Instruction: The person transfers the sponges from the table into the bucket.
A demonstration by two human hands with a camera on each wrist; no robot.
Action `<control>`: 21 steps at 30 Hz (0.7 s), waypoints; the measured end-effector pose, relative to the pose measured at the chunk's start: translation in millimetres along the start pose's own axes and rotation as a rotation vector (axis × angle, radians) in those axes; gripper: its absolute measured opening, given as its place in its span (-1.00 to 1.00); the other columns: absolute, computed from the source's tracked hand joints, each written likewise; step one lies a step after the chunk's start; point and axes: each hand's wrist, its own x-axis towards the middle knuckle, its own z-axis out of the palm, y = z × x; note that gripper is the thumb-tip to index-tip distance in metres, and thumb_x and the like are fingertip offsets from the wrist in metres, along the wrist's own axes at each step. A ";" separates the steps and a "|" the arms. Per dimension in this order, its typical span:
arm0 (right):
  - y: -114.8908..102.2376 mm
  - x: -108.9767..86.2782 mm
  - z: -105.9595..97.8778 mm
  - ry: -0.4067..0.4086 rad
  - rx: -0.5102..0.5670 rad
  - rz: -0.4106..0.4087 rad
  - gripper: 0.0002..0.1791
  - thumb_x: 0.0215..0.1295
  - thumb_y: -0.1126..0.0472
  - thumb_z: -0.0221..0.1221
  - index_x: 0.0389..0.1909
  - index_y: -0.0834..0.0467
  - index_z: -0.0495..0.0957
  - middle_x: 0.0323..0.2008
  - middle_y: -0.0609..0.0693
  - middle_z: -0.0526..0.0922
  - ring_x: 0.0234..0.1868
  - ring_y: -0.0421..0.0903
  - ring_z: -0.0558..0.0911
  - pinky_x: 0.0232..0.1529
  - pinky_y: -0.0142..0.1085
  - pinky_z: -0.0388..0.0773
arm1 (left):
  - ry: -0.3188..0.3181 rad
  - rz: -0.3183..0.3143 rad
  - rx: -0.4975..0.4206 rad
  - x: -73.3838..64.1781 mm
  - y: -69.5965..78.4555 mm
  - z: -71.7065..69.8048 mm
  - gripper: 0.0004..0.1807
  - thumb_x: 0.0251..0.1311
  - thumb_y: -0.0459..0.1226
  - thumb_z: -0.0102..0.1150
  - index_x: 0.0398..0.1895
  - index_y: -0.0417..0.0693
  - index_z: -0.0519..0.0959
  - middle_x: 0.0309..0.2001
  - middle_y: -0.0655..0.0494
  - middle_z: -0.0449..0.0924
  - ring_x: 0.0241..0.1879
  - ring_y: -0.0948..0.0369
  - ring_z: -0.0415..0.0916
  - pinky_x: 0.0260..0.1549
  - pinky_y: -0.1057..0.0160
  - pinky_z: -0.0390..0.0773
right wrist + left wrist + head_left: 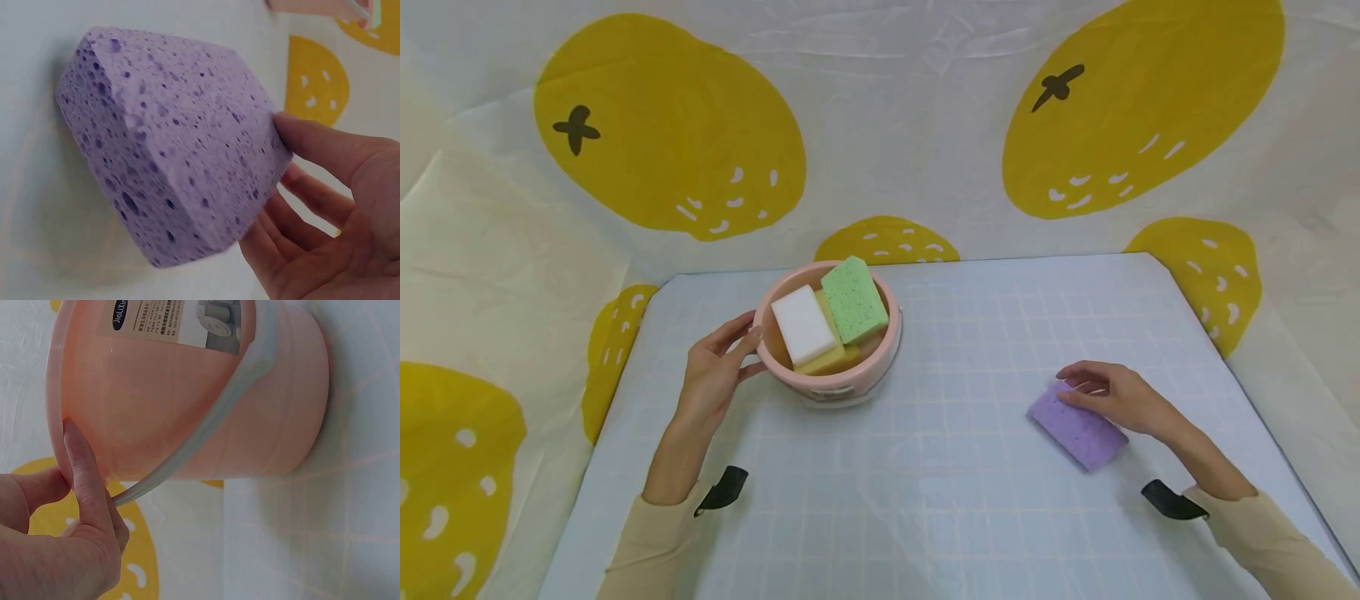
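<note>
A pink bucket stands at the back left of the table, with a white sponge, a green sponge and a yellow sponge inside. On its left rim my left hand pinches the edge between thumb and fingers; the left wrist view shows the bucket's pale handle hanging down beside them. At the right, my right hand holds a porous purple sponge by one end. In the right wrist view the thumb lies on the sponge's upper face and other fingers are behind it.
A pale blue checked cloth covers the table. Behind it hangs a white curtain printed with big yellow fruit, which also runs along both sides. A printed label is stuck on the bucket. Each wrist wears a black strap.
</note>
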 end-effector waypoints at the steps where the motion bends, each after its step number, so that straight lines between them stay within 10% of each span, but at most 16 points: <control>1: -2.2 0.4 -1.6 -0.007 -0.001 0.000 -0.62 0.39 0.16 0.34 0.12 0.27 0.62 -0.02 0.12 0.73 -0.03 0.09 0.70 -0.12 -0.43 0.65 | 0.001 -0.003 0.007 0.2 0.3 0.2 -0.40 0.38 -0.10 0.30 0.44 -0.05 0.47 0.32 0.00 0.42 -0.08 0.22 0.55 -0.13 0.30 0.72; 21: -34.5 15.6 -16.5 0.036 0.208 0.129 -0.47 0.44 0.01 0.29 0.27 0.24 0.52 0.08 0.21 0.66 -0.05 -0.14 0.70 -0.09 -0.28 0.73 | 0.003 -0.017 0.050 -1.2 2.5 -0.3 -0.38 0.39 -0.04 0.28 0.46 0.01 0.46 0.37 0.02 0.40 -0.03 0.21 0.54 -0.11 0.31 0.71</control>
